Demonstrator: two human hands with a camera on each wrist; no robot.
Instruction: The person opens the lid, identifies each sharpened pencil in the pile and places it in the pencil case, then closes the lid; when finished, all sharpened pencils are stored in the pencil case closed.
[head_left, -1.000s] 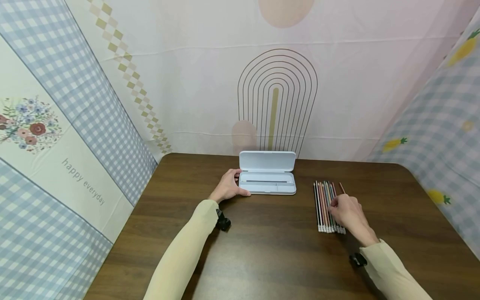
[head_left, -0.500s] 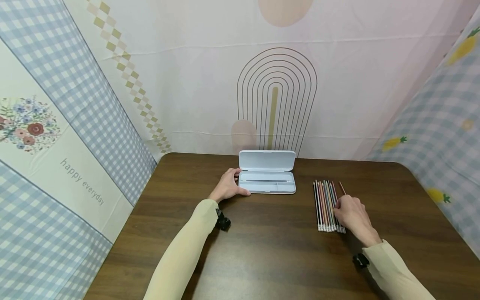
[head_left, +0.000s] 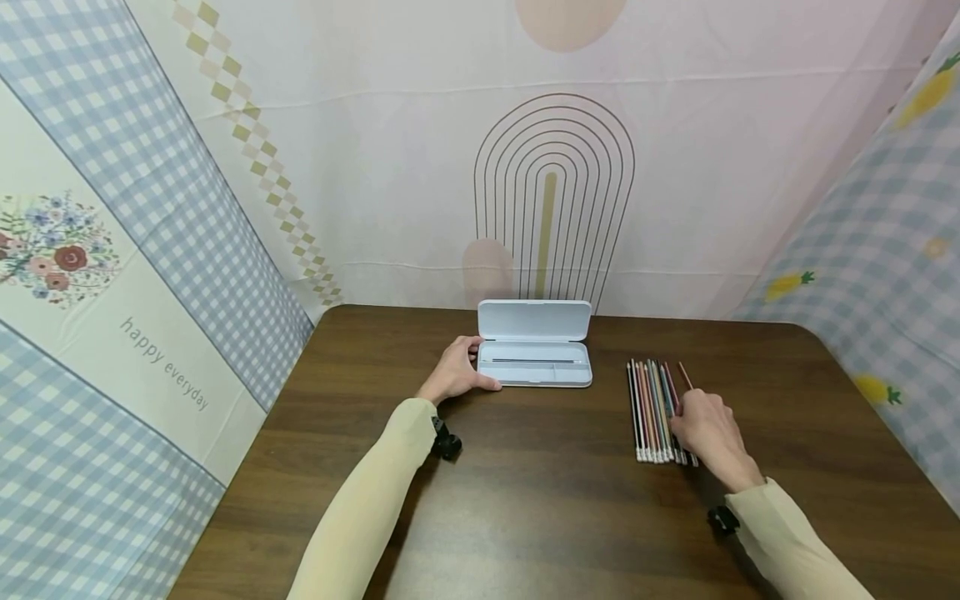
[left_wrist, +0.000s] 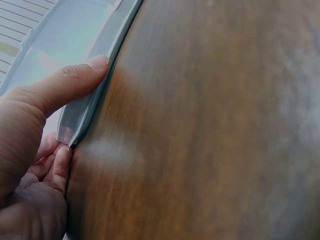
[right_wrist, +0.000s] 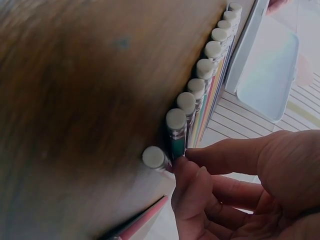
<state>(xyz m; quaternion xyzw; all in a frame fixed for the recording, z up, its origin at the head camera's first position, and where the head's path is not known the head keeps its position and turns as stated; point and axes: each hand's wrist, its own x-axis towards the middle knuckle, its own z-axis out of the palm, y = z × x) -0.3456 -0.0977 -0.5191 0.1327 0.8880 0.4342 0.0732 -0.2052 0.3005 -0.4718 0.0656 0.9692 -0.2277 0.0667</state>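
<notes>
In the head view, my left hand (head_left: 456, 372) grips the left end of an open pale-blue pencil case (head_left: 551, 376). The left wrist view shows the thumb over its front rim and fingertips against its end. One dark pencil (head_left: 534, 361) lies lengthwise inside. To the right, my right hand (head_left: 708, 429) is over the right side of a row of colored pencils (head_left: 645, 408). Seen from the right wrist, thumb and finger pinch a pencil (right_wrist: 154, 158) at the row's end, its white eraser standing apart from the others. Fingers hide most of its shaft.
Beyond my right hand a reddish pencil (head_left: 686, 375) sticks out at an angle. The brown wooden table (head_left: 525, 500) runs back to a patterned cloth (head_left: 405, 183), close behind the raised case lid (head_left: 534, 321). Checkered cloths hang at both sides.
My right hand has shifted slightly right, and the eraser ends at the row's right side have spread rightward. The left hand and pencil case have stayed in place.
</notes>
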